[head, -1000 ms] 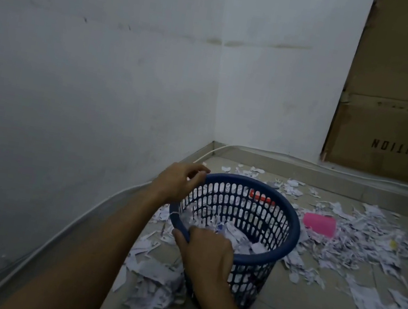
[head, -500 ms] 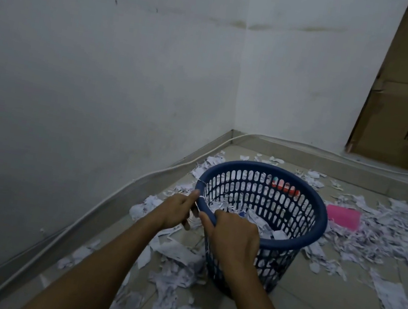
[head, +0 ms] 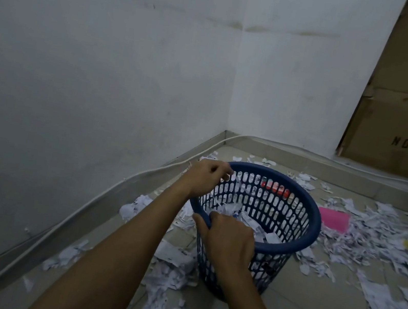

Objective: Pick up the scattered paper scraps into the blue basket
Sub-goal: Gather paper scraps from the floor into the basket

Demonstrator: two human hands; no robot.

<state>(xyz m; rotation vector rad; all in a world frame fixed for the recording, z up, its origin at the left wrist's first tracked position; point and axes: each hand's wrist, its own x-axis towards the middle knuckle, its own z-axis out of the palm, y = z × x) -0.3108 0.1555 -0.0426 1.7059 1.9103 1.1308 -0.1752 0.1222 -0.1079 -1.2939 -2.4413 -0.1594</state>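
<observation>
The blue basket [head: 299, 240] is a round perforated bin standing on the tiled floor near the room's corner, with white scraps and something red inside. My right hand [head: 230, 239] grips its near rim. My left hand [head: 204, 177] is at the far-left rim with the fingers curled; whether it holds any paper I cannot tell. White paper scraps [head: 378, 237] lie thick to the right of the basket, and more scraps [head: 168, 264] lie at its left foot and along the wall.
A pink sheet [head: 333, 220] lies among the scraps right of the basket. Brown cardboard boxes [head: 407, 107] stand at the back right. White walls meet in a corner behind, with a white cable [head: 111, 187] running along the skirting.
My left hand has risen from beside the basket's near-left edge to the far-left rim. My right hand keeps its grip on the rim. The view has shifted slightly.
</observation>
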